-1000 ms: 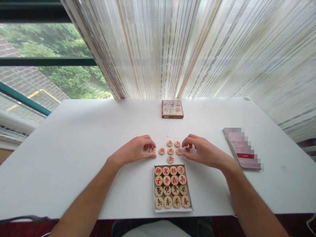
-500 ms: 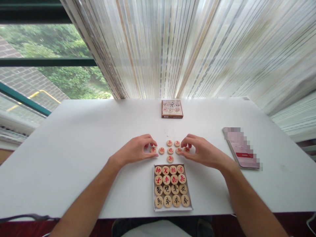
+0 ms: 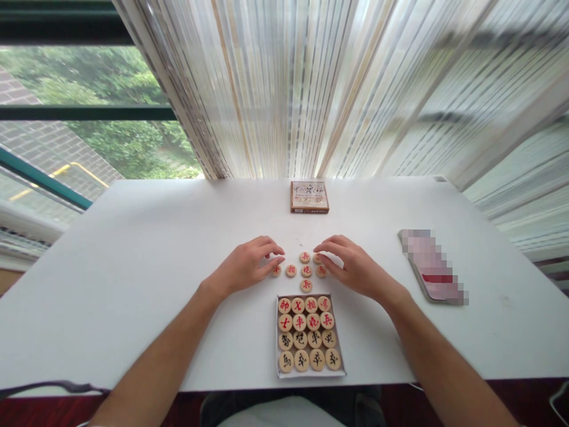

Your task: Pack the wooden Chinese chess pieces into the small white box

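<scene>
Several round wooden Chinese chess pieces with red characters lie in a small cross-like group, around the centre piece [image 3: 306, 271]. My left hand [image 3: 251, 263] hovers over the leftmost piece [image 3: 276, 271], which it partly covers. Its thumb and fingers are slightly apart, with nothing between them. My right hand [image 3: 351, 264] has its thumb and index finger at the upper right piece [image 3: 317, 258], which they largely cover. The piece marked like a horse [image 3: 320, 271] lies just below that thumb. Nearer to me stands an open box tray [image 3: 276, 338] filled with rows of red and black pieces.
A closed Chinese chess box [image 3: 310, 197] lies at the back of the white table [image 3: 155, 249]. A phone [image 3: 431, 267], partly blurred out, is at the right. A string curtain [image 3: 275, 89] hangs behind the table, and a dark cable [image 3: 57, 386] runs at the left front edge.
My right hand has shifted left and up from the rightmost pieces to the upper right one. My left fingers have lifted off the leftmost piece and drawn closer together.
</scene>
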